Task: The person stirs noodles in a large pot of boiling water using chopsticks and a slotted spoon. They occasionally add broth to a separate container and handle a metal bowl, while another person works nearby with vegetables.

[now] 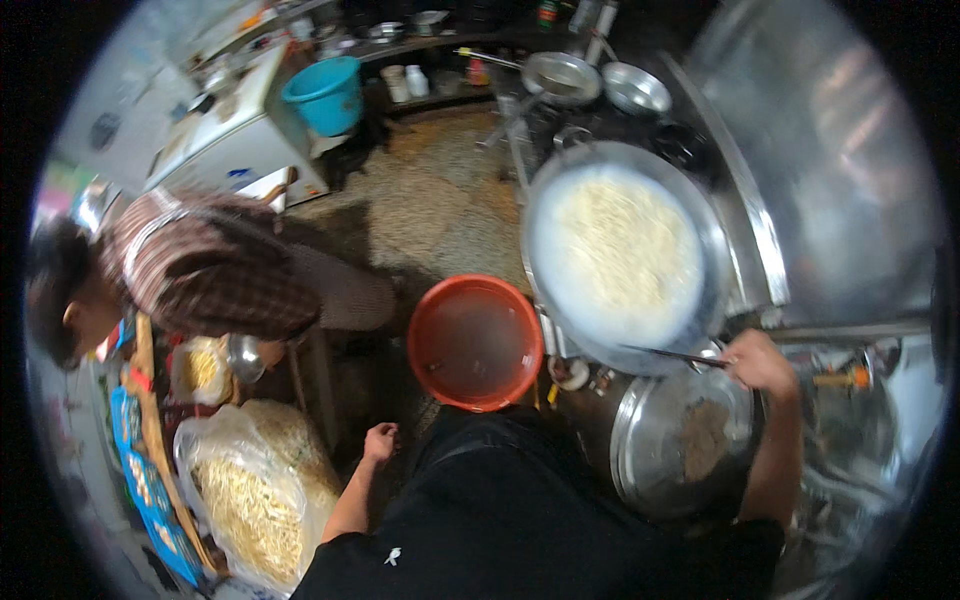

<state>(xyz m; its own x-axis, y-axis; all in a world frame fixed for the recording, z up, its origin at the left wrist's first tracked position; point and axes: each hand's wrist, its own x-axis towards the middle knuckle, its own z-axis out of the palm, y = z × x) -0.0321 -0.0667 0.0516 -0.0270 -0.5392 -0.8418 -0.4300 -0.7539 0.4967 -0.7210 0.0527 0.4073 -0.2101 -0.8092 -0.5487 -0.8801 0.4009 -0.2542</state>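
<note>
On the right stands a large metal wok (pixel 720 247) filled with cloudy white liquid and a mass of pale noodle-like strands (pixel 622 240). My right hand (pixel 757 364) is at the wok's near right rim, gripping thin dark sticks (pixel 675 353), apparently chopsticks. Their tips reach over the rim to the edge of the liquid. My left hand (pixel 382 441) hangs low beside my body with its fingers curled, and no object shows in it. Before me is a red plastic basin (pixel 420 360) holding murky water.
A person (pixel 225 262) in a plaid top bends at the left, near a metal bowl (pixel 246 358). A plastic bag of pale strips (pixel 251 517) lies below. Behind the wok are metal pans (pixel 561 79); a wide metal pot (pixel 630 450) stands by my right arm. A blue bucket (pixel 324 97) is farther back.
</note>
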